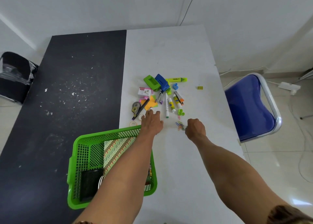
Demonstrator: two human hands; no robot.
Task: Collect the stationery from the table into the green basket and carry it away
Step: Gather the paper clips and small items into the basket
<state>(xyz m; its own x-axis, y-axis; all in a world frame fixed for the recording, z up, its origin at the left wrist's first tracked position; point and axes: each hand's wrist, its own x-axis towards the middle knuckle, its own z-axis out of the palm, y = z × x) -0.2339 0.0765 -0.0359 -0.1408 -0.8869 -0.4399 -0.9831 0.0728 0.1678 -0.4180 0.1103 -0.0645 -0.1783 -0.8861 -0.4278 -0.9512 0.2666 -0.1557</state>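
The left hand [151,122] lay flat, fingers stretched, tips at the near edge of the stationery pile [162,95]. The right hand [195,128] was curled just beside the paper clips [180,125]; whether it pinched any could not be told. The green basket [72,164] sat on the desk [177,54] under the left forearm.
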